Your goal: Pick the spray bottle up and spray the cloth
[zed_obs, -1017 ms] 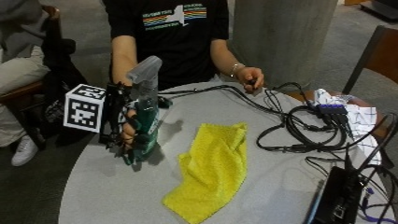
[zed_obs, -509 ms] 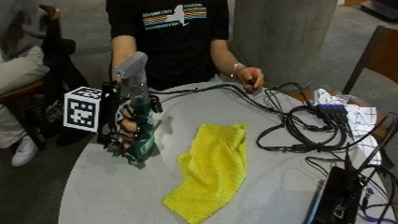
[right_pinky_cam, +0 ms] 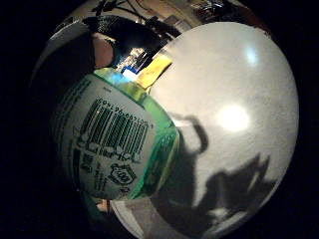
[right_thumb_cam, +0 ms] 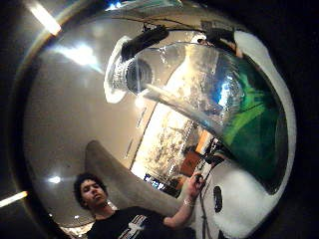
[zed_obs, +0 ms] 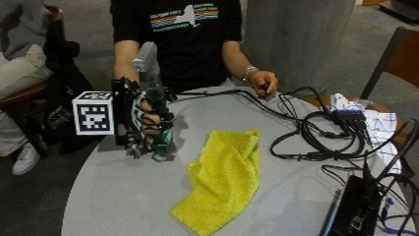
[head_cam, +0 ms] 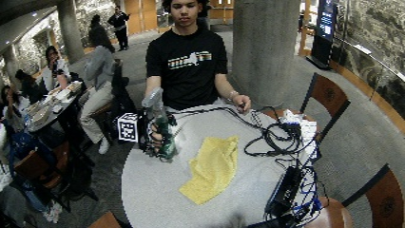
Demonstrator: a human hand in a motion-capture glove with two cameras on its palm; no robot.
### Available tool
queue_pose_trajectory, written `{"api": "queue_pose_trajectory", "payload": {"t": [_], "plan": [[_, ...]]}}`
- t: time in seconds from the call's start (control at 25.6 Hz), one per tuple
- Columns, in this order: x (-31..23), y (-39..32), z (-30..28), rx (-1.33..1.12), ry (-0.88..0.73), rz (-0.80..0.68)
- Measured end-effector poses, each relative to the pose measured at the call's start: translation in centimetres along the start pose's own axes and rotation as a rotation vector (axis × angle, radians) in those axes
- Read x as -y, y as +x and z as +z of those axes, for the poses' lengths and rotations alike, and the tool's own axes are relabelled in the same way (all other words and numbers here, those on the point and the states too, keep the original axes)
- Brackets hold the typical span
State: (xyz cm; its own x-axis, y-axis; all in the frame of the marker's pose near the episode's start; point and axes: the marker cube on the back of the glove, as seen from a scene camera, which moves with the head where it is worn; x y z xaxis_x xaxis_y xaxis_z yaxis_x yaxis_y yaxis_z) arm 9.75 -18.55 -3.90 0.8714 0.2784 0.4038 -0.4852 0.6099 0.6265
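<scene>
My gloved right hand [zed_obs: 145,120] grips a green spray bottle [zed_obs: 157,105] with a grey trigger head [zed_obs: 146,54], held upright near the round table's left edge. Its base sits at or just above the tabletop; I cannot tell which. A yellow cloth [zed_obs: 225,177] lies crumpled on the table to the right of the bottle, apart from it. In the little finger side palm view the bottle's barcode label [right_pinky_cam: 110,139] fills the picture, with a strip of the cloth [right_pinky_cam: 154,69] beyond. The thumb side palm view shows the bottle's clear upper body [right_thumb_cam: 219,94]. From the wide view, the hand [head_cam: 156,135], bottle [head_cam: 162,128] and cloth [head_cam: 212,166] stand the same.
The person's bare left hand [zed_obs: 263,81] rests at the round table's [zed_obs: 131,206] far edge, on black cables [zed_obs: 320,135] that coil across the right side. A black device [zed_obs: 353,209] lies at the front right. A white checked cloth [zed_obs: 373,115] sits at the far right.
The hand has tipped the bottle from leaning with its head to the right towards upright, and has moved slightly left.
</scene>
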Motion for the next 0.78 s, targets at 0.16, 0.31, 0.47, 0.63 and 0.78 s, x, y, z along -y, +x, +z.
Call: {"api": "queue_pose_trajectory", "payload": {"t": [0.16,0.31,0.47,0.63,0.78], "plan": [[-0.3,-1.5,1.7,0.088,-0.122,0.074],[-0.6,-2.8,3.2,0.168,-0.21,0.181],[-1.1,-3.9,4.5,0.213,-0.277,0.285],[-1.5,-4.3,5.4,0.209,-0.316,0.384],[-1.8,-4.5,5.7,0.216,-0.333,0.473]]}}
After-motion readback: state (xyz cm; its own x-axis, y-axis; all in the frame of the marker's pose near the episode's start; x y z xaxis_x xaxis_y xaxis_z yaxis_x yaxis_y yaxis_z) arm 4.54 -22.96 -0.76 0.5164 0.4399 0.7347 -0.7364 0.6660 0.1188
